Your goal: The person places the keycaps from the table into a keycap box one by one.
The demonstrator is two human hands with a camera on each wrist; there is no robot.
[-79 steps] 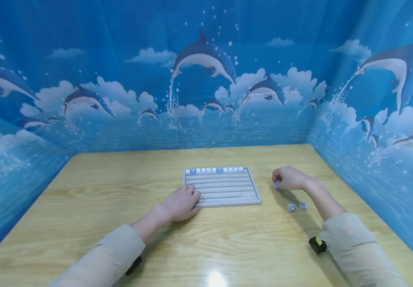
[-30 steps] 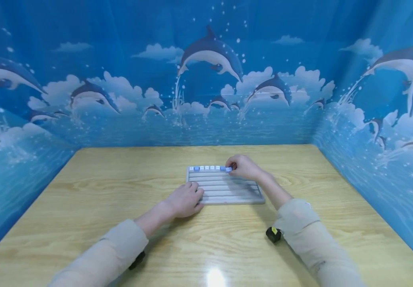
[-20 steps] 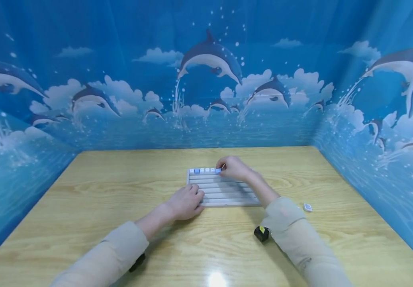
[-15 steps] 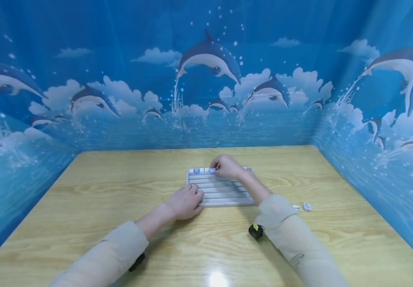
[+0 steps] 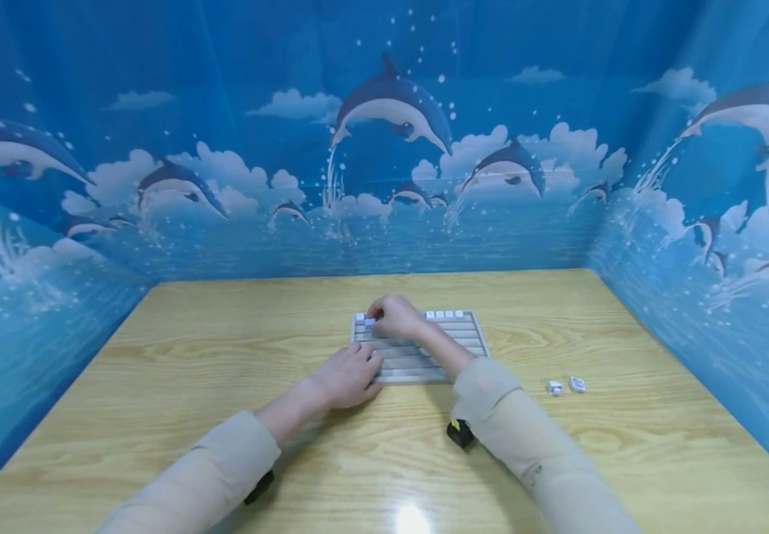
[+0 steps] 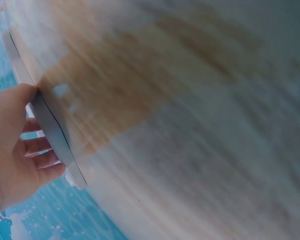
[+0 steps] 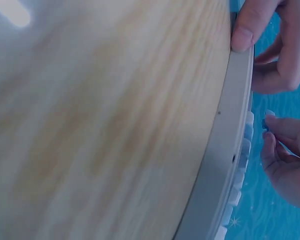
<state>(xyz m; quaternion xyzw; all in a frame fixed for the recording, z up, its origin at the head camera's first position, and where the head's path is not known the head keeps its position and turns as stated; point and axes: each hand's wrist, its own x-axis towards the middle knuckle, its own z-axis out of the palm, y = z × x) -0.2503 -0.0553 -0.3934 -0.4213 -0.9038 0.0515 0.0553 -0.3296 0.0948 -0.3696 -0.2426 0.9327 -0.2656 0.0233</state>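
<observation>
A pale ridged keycap tray (image 5: pixel 417 376) lies on the wooden table, white and blue keycaps (image 5: pixel 449 314) lined along its back row. My left hand (image 5: pixel 346 378) grips its front left corner; in the left wrist view, the thumb (image 6: pixel 26 93) presses the front edge while the fingers reach over the top. Above the left end of the back row, my right hand (image 5: pixel 397 317) pinches a blue keycap (image 5: pixel 369 322) between thumb and fingertips. The right wrist view has this keycap (image 7: pixel 266 121) raised off the tray. My right hand hides the row's middle part.
Two loose keycaps, one (image 5: pixel 554 387) beside the other (image 5: pixel 578 384), lie on the table right of the tray. A blue dolphin-print curtain (image 5: pixel 257 237) encloses the table's back and sides. A black device (image 5: pixel 460 433) hangs below the right sleeve.
My right hand has brought the keycap from right of the tray, leftward along the back row to near its left end. My left hand keeps its hold. Both loose keycaps stay put.
</observation>
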